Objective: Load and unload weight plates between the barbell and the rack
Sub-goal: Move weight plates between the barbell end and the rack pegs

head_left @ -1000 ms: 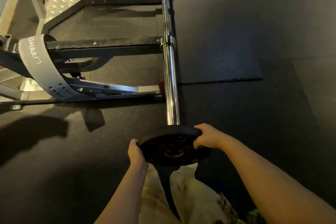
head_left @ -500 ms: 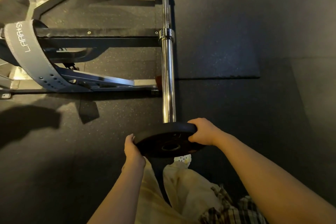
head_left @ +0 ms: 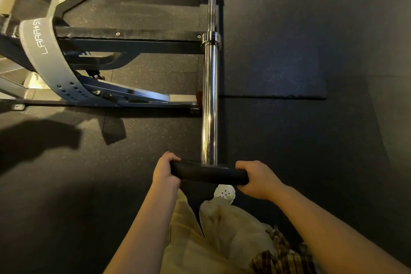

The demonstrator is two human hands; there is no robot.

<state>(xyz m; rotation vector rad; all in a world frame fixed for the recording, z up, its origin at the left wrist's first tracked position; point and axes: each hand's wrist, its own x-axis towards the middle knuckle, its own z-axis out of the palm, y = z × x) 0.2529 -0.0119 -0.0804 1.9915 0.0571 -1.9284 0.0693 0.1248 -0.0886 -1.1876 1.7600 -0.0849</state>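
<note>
A small black weight plate stands edge-on at the near end of the chrome barbell sleeve. The sleeve's tip meets the plate's far face, and the plate hides whether the tip is inside the hole. My left hand grips the plate's left rim and my right hand grips its right rim, fingers curled over the edge. The barbell runs straight away from me, past its collar, along the dark rack frame on the left.
A grey lifting belt hangs over the rack's bars at the left. Black rubber flooring spreads to the right, with a mat edge crossing it. My light trousers and one shoe show below the plate.
The plate has tilted from nearly flat-faced toward me to edge-on and has come up against the sleeve's end. Both hands moved with it, staying on its rim.
</note>
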